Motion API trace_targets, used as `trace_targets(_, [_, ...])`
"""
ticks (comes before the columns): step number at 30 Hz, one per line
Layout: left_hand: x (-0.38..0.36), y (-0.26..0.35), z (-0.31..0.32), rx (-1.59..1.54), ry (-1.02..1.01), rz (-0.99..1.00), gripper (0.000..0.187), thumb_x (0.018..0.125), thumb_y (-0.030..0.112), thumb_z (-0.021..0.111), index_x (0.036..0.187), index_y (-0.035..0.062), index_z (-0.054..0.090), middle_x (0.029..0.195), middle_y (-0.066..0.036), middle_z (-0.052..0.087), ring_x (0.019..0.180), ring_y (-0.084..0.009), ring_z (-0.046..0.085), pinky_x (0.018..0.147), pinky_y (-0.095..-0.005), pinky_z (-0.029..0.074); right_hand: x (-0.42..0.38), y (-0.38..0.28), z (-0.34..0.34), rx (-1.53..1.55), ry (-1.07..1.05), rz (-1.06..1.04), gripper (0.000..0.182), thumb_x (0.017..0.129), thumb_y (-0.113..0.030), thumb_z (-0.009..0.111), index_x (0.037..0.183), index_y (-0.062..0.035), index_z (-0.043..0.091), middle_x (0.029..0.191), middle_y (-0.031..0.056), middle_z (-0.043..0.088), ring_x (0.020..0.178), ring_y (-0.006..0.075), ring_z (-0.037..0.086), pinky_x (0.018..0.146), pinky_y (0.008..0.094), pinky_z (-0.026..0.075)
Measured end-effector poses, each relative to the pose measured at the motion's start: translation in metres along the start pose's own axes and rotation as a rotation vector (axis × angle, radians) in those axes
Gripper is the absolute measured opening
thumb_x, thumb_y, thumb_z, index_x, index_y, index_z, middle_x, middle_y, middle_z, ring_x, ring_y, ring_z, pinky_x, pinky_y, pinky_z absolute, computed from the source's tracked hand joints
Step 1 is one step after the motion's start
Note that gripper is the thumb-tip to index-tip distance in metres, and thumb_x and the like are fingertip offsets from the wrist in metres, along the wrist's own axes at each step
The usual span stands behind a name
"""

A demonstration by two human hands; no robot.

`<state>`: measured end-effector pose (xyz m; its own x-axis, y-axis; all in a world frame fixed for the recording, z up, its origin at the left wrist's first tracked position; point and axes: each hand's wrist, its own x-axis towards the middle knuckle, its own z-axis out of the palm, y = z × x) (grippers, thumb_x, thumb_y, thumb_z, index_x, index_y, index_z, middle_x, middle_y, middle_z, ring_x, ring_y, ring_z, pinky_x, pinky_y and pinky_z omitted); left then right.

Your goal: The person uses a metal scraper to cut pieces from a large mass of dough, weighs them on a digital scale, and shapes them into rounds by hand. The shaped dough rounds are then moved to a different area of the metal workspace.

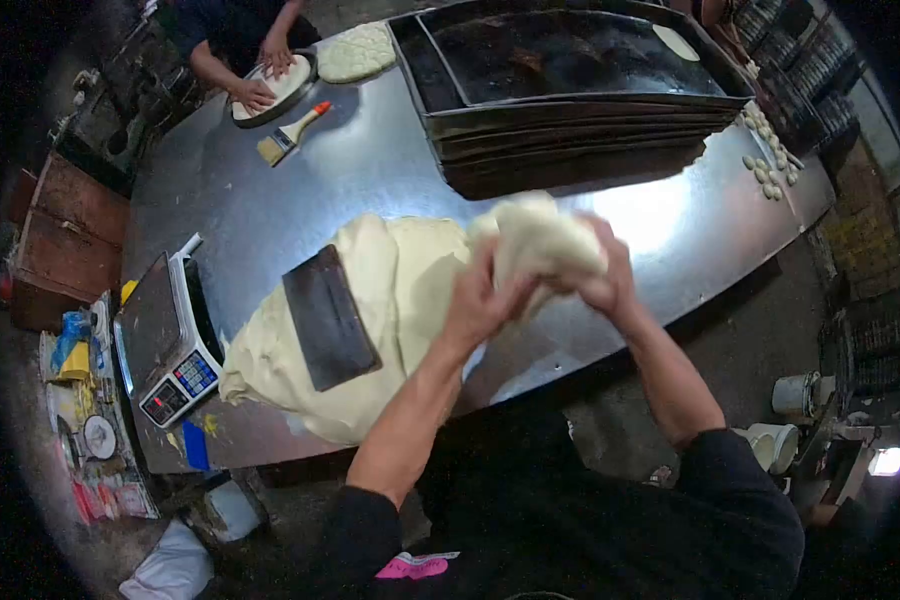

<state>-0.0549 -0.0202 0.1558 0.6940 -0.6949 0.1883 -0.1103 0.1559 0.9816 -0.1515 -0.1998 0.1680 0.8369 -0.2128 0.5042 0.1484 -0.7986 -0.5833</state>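
Between my two hands is a lump of pale dough point(545, 240), blurred by motion and lifted over the metal table. My left hand point(485, 300) grips its left side from below. On its right side, my right hand point(610, 265) is closed around the edge. A large mass of dough point(420, 265) lies on the table just left of my hands, its near edge by the table's front. Resting flat on that mass is a dark rectangular dough scraper point(330, 318), which neither hand touches.
A digital scale point(185, 375) stands at the left. Stacked black baking trays point(580, 130) fill the back right. A brush point(292, 135) lies near a co-worker's hands point(265, 80), which press dough in an oval pan. Small dough pieces point(765, 175) sit at the right edge.
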Motion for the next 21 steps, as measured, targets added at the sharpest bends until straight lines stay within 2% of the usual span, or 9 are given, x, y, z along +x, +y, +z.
trace_targets(1, [-0.019,-0.027,0.008,0.212,-0.169,-0.158,0.056,0.087,0.038,0.061,0.128,0.0026,0.046,0.101,-0.019,0.065,0.09,-0.029,0.064,0.076,-0.037,0.05,-0.038,0.02,-0.002,-0.188,-0.119,-0.11,0.054,0.066,-0.035,0.08,0.106,-0.004,0.062,0.105,0.0128,0.064,0.095,0.0286,0.061,0.081,0.0405,0.05])
trace_targets(2, [-0.04,-0.071,0.018,0.468,-0.338,-0.399,0.069,0.087,0.05,0.055,0.131,-0.0024,0.044,0.114,-0.028,0.058,0.107,-0.0397,0.057,0.091,-0.0413,0.045,-0.075,0.02,0.004,-0.144,-0.508,0.615,0.062,0.068,-0.041,0.078,0.115,-0.0038,0.06,0.115,0.0162,0.06,0.107,0.03,0.056,0.091,0.0417,0.045])
trace_targets(5, [-0.057,-0.093,0.021,0.479,-1.087,-0.449,0.068,0.086,0.053,0.054,0.125,-0.0021,0.053,0.126,-0.029,0.051,0.126,-0.0355,0.043,0.107,-0.0388,0.029,-0.14,0.025,-0.014,0.092,-0.616,0.744,0.072,0.08,-0.05,0.064,0.131,-0.0019,0.047,0.132,0.0217,0.047,0.125,0.0334,0.042,0.105,0.0438,0.032])
trace_targets(8, [0.028,-0.019,0.006,0.275,-0.606,-0.902,0.045,0.084,0.035,0.06,0.117,0.0043,0.06,0.116,-0.009,0.06,0.112,-0.0229,0.053,0.092,-0.0383,0.042,-0.17,0.093,-0.021,0.658,-0.298,1.089,0.064,0.088,-0.044,0.056,0.133,-0.0011,0.041,0.122,0.0212,0.053,0.11,0.0298,0.053,0.094,0.0455,0.043])
trace_targets(10, [0.063,-0.049,-0.016,-0.045,-0.236,-0.568,0.047,0.081,0.024,0.064,0.122,0.0014,0.054,0.119,-0.011,0.059,0.114,-0.024,0.052,0.093,-0.0354,0.043,-0.167,0.118,-0.065,1.143,-0.017,1.281,0.061,0.09,-0.047,0.05,0.128,0.0003,0.043,0.106,0.02,0.058,0.097,0.0279,0.061,0.083,0.0458,0.05])
trace_targets(13, [0.056,-0.059,-0.021,0.856,0.277,0.194,0.06,0.087,0.025,0.062,0.136,0.0009,0.038,0.125,-0.018,0.054,0.118,-0.0259,0.05,0.094,-0.0356,0.043,-0.133,0.144,-0.111,-0.081,-0.124,1.116,0.074,0.085,-0.048,0.058,0.134,0.0032,0.037,0.125,0.025,0.051,0.116,0.0329,0.05,0.095,0.0427,0.043])
trace_targets(14, [0.029,-0.073,-0.013,0.631,0.264,-0.002,0.061,0.087,0.025,0.061,0.137,-0.0003,0.037,0.131,-0.016,0.049,0.121,-0.0267,0.047,0.098,-0.0377,0.04,-0.14,0.176,-0.124,-0.541,-0.228,0.922,0.079,0.082,-0.046,0.064,0.136,0.0035,0.035,0.13,0.026,0.047,0.117,0.0333,0.049,0.096,0.041,0.042])
trace_targets(18, [-0.03,-0.135,0.087,-0.132,0.306,-0.293,0.059,0.09,0.023,0.057,0.137,-0.0023,0.033,0.138,-0.015,0.041,0.119,-0.0277,0.048,0.102,-0.0384,0.037,-0.053,0.182,-0.062,0.273,-0.175,1.067,0.087,0.08,-0.05,0.064,0.139,0.0042,0.03,0.128,0.0271,0.048,0.121,0.0326,0.047,0.1,0.0413,0.038])
trace_targets(21, [0.021,-0.161,0.138,-0.718,0.509,-0.241,0.054,0.091,0.023,0.057,0.136,0.0018,0.036,0.131,-0.014,0.046,0.113,-0.0256,0.051,0.098,-0.0378,0.041,0.0,0.169,0.003,0.267,-0.318,0.887,0.088,0.079,-0.051,0.065,0.143,-0.0043,0.027,0.132,0.0274,0.045,0.121,0.0312,0.047,0.1,0.0381,0.038])
